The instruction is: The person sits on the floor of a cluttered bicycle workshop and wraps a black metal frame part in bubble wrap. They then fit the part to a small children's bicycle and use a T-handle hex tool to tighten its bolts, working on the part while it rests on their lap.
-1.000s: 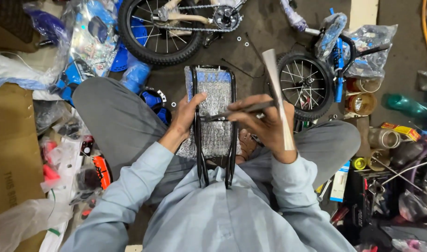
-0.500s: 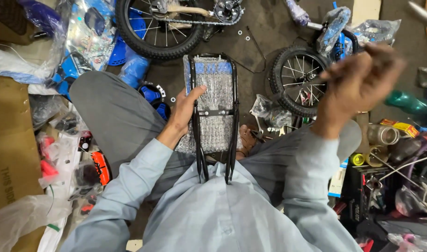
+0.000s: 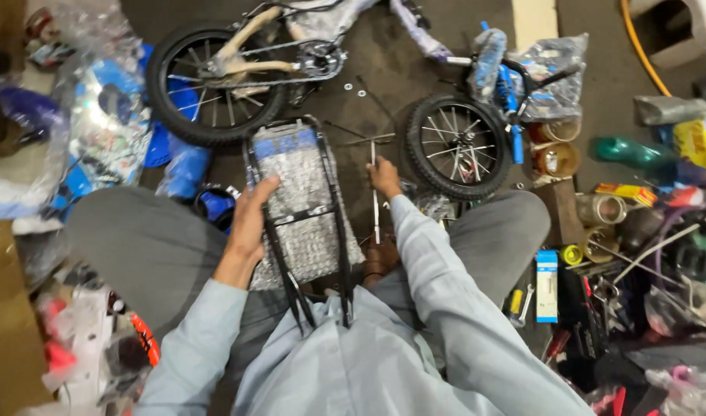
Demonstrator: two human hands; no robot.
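**Rack on the lap, rod on the floor**

The person sits on the floor with legs spread, a black bicycle carrier rack point(image 3: 303, 202) wrapped in bubble film lying lengthwise across the lap, its two legs pointing back toward the body. The left hand point(image 3: 251, 217) is clamped on the rack's left rail, fingers curled over the wrapped top. The right hand point(image 3: 384, 177) reaches forward to the floor and is closed around the upper end of a thin metal rod point(image 3: 375, 202) that lies between the rack and the small loose wheel point(image 3: 458, 146).

That wheel leans just beside blue handlebars point(image 3: 507, 96) partly covered in plastic wrap. Farther ahead lies a child's bicycle frame point(image 3: 249, 58) with its rear wheel point(image 3: 214, 85) fitted. A few washers point(image 3: 361, 93) lie scattered on the dark floor near it. To the right, cans, a small blue box point(image 3: 546, 285) and hand tools crowd the floor; to the left, plastic bags and packaging pile up.
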